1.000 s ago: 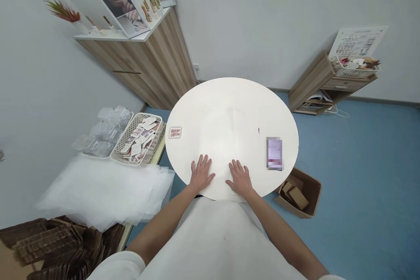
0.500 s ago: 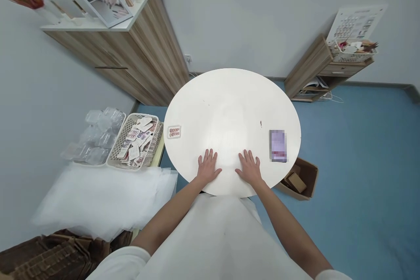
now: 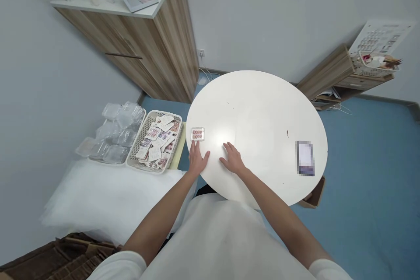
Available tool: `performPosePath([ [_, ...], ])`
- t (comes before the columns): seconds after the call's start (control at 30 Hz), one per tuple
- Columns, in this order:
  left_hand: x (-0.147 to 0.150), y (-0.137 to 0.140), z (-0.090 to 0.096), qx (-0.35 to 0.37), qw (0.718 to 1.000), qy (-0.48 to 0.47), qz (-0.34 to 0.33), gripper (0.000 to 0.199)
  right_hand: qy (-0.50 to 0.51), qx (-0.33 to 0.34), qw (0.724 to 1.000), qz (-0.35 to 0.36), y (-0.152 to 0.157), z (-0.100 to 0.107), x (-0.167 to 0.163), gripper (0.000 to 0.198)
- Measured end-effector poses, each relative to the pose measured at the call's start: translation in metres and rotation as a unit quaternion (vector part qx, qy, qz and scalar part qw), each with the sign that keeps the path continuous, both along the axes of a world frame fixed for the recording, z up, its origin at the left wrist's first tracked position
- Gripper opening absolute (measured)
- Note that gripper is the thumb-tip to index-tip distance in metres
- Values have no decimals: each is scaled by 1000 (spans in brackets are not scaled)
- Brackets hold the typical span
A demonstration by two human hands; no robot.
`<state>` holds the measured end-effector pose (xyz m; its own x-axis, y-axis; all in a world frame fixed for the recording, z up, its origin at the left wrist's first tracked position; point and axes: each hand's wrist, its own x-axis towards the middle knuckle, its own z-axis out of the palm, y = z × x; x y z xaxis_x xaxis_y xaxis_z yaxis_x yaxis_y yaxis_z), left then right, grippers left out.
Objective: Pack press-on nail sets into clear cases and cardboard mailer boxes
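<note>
On the left side of the round white table [image 3: 259, 100] lies a small clear-edged pack [image 3: 197, 134] with rows of reddish oval pieces, which look like press-on nails. My left hand [image 3: 197, 159] is at its near edge, fingertips touching or just short of it, fingers apart and not closed around it. To the right, my right hand [image 3: 232, 158] is over the bare tabletop with fingers spread and nothing in them. A pixelated, phone-like rectangle [image 3: 305, 157] rests at the table's right side.
Left of the table stand a white basket [image 3: 131, 161] of printed cards and a heap of clear plastic boxes [image 3: 114, 133]. White sheeting [image 3: 108, 201] lies nearer me. A cardboard box [image 3: 316, 194] sits on the floor at right. Wooden cabinets [image 3: 138, 57] stand behind.
My view has turned left. My left hand has moved from the table's front edge to the small pack, and my right hand has shifted left across the table.
</note>
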<state>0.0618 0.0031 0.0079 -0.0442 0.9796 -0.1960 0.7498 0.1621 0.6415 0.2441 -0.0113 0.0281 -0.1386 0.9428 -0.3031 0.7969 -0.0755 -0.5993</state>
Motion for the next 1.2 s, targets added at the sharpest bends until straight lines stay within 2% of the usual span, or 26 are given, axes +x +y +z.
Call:
performPosePath([
  [0.1,-29,29,-5,3,993,-78,86,60,104,-22,994,-2,30,-4,-31,63],
  [0.17,-38,42,-7,-18,987,-114,116,56,168,-49,984,-26,45,-8,-49,64],
  [0.3,-41,52,-7,-54,979,-158,115,48,260,-95,957,-85,62,-15,-79,66],
  [0.43,-32,48,-5,-61,970,-194,136,44,272,-91,949,-131,56,-17,-86,64],
  [0.57,-10,28,-3,-88,960,-245,104,42,240,-73,956,-154,28,-17,-59,61],
  [0.77,51,-20,0,-129,940,-316,-13,46,175,8,962,-211,-42,-14,10,59],
  [0.9,94,-43,4,-143,930,-326,-90,45,176,0,952,-251,-84,-11,55,56],
  [1.03,127,-53,8,-177,923,-325,-108,43,182,-5,948,-260,-107,-11,91,55],
  [1.2,150,-65,12,-173,932,-303,-94,42,191,-8,956,-223,-114,-17,120,56],
])
